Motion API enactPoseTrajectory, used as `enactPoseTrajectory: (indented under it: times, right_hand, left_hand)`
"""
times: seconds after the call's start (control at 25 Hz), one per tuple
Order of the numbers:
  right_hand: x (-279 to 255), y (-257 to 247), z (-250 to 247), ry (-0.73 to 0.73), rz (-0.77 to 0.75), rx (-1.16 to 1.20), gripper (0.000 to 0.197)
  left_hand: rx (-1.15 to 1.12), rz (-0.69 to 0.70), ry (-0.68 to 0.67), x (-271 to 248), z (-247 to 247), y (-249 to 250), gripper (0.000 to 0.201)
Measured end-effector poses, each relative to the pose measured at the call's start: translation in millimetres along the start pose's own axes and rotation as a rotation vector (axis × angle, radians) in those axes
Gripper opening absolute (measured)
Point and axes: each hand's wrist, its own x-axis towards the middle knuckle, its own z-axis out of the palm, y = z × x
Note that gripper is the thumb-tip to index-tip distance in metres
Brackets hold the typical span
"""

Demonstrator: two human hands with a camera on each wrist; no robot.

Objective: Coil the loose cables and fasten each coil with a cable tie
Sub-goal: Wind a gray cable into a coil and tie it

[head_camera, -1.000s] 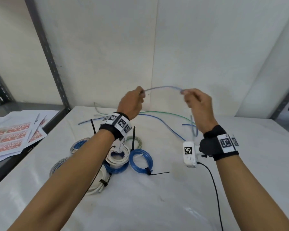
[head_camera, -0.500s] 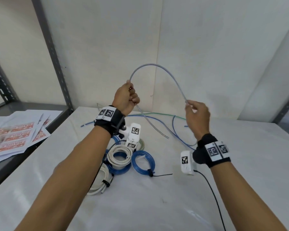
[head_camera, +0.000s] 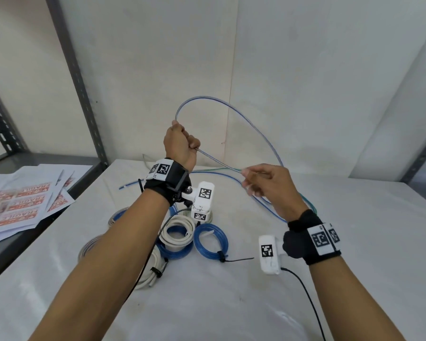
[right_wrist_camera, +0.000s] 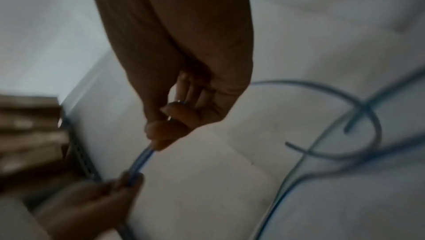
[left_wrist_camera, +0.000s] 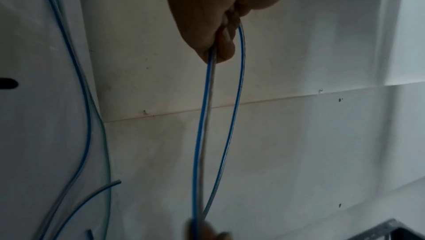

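Papers (head_camera: 22, 207) lie on the side shelf off the table's left edge, out of my way. On the table (head_camera: 354, 242) near its left-middle sits the pile of finished coils (head_camera: 180, 237), white and blue, each cinched with a black tie; the blue one at the right of the pile shows its tie tail (head_camera: 239, 260) pointing toward the right edge. I judge them parked there so the middle stays free for the loose lengths.

My left hand (head_camera: 180, 143) is raised above the table's back edge, fingers curled tight round the cable (head_camera: 231, 107), a clear one with a blue stripe. It works as the anchor: the left wrist view shows two strands leaving my fist side by side, so one turn is already closed in it. From the fist the cable arcs up and over to the right, then drops behind my right hand toward the table.

My right hand (head_camera: 266, 185) sits lower and to the right, over the back half of the table, thumb and fingertips pinching the straight strand that runs out of the left fist. I hold it lightly there, I think, to feed the next turn across.

More loose cables (head_camera: 207, 171), blue and green, trail along the back edge and curve toward the right, not yet coiled. So this coil is just begun, and no tie is in hand.
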Motion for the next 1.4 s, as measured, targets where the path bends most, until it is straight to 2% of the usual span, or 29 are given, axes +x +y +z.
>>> enactPoseTrajectory:
  times: [0.08,0.16,0.28,0.36,0.44,0.52,0.64,0.72,0.8,0.88,0.96,1.04,1.12,1.2,1.32,1.4]
  right_hand:
    - [4.8,-3.3,2.9,0.076,0.007,0.312,0.016]
    - [13.3,-6.7,8.4,0.153,-0.042,0.396,0.015]
    - [22.1,-11.7,24.1,0.273,-0.234,0.09,0.016]
    - [19.3,-11.5,33.0,0.302,-0.366,-0.083,0.015]
    - [17.2,-8.6,33.4,0.299,-0.485,-0.27,0.008]
    - [17.8,-7.2,31.5,0.191,-0.56,-0.454,0.012]
    - [15.7,-8.7,31.2,0.072,-0.625,-0.579,0.016]
    - [11.8,-9.3,31.1,0.113,-0.615,-0.549,0.009]
    - [8.1,-8.7,30.8,0.178,-0.572,-0.606,0.02]
    - [9.1,-6.8,32.1,0.25,-0.557,-0.87,0.025]
    - [10.9,-5.8,31.3,0.309,-0.614,-1.025,0.016]
    - [12.1,-6.6,26.9,0.269,-0.613,-0.874,0.011]
    - [8.7,-7.0,22.5,0.171,-0.473,-0.531,0.01]
    - [4.0,-6.4,24.1,0.16,-0.375,-0.297,0.01]
    - [2.5,-7.3,24.6,0.249,-0.357,-0.135,0.01]
    - [4.1,-7.2,21.8,0.198,-0.381,-0.172,0.007]
  left_hand:
    - [0.146,0.004,-0.114,-10.4,-2.4,-1.6,0.035]
    - [0.429,0.017,-0.294,-23.7,-9.4,-6.8,0.035]
    - [0.763,0.087,-0.514,-44.2,-21.3,-17.6,0.032]
    - [0.841,0.156,-0.532,-50.4,-26.5,-19.6,0.032]
    - [0.836,0.158,-0.516,-53.0,-28.3,-16.2,0.031]
    - [0.842,0.12,-0.541,-54.4,-31.0,-9.8,0.03]
    - [0.907,0.019,-0.684,-57.0,-33.2,1.2,0.027]
    - [0.99,-0.033,-0.754,-55.6,-32.8,11.6,0.021]
    - [1.166,-0.019,-0.813,-53.7,-30.5,18.5,0.016]
    - [1.381,0.043,-0.845,-54.1,-28.7,21.2,0.015]
    - [1.432,0.084,-0.827,-55.2,-27.3,20.8,0.016]
    - [1.366,0.08,-0.794,-55.2,-28.4,23.1,0.017]
    - [1.272,0.075,-0.767,-53.3,-31.0,23.9,0.018]
    - [1.179,0.073,-0.762,-54.8,-34.2,20.1,0.019]
    - [1.112,0.058,-0.779,-58.4,-35.8,12.6,0.021]
    - [1.173,-0.019,-0.826,-60.7,-34.8,13.2,0.025]
